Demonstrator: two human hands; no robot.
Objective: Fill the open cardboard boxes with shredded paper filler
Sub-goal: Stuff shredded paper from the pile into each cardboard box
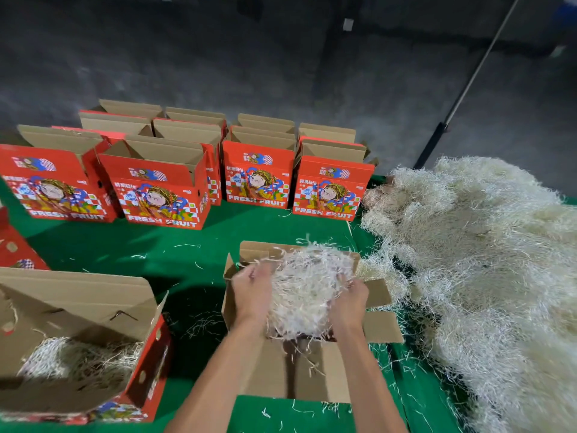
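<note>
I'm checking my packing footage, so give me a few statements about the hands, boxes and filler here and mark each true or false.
1. Both hands hold one clump of filler over the open box. True: left hand, right hand.
2. The near-left box holds no filler. False: filler lies inside it.
3. The big filler pile lies on the right. True.
4. The back boxes have closed flaps. False: their flaps stand open.
5. The cloth is blue. False: it is green.
</note>
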